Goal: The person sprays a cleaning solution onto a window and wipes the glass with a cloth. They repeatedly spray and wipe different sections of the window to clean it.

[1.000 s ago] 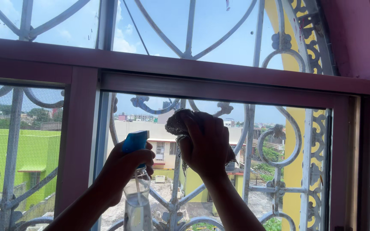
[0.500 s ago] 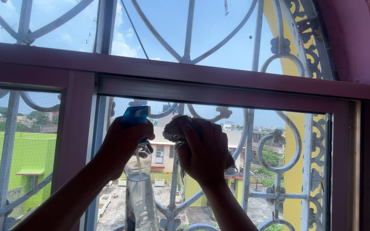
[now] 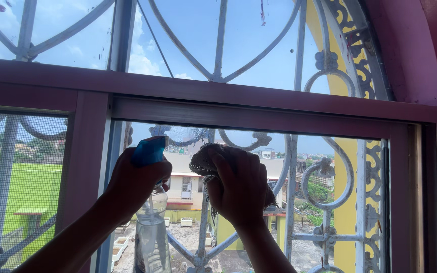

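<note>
Cloth point(image 3: 203, 161), a crumpled pale rag, is pressed flat against the window glass point(image 3: 259, 48) under the right hand point(image 3: 239, 184), near the upper edge of the sliding pane. Just left of it, the left hand point(image 3: 136, 183) is closed round the neck of a clear spray bottle point(image 3: 151, 232) with a blue trigger head point(image 3: 148, 150). The bottle hangs upright, its long axis vertical, nozzle end level with the rag. The two hands are close, not touching. The bottle's lower body seems ridged and bears no label that I can make out. A dark red window frame point(image 3: 228, 101) runs across above; a white scrolled metal grille point(image 3: 324, 177) stands outside.
</note>
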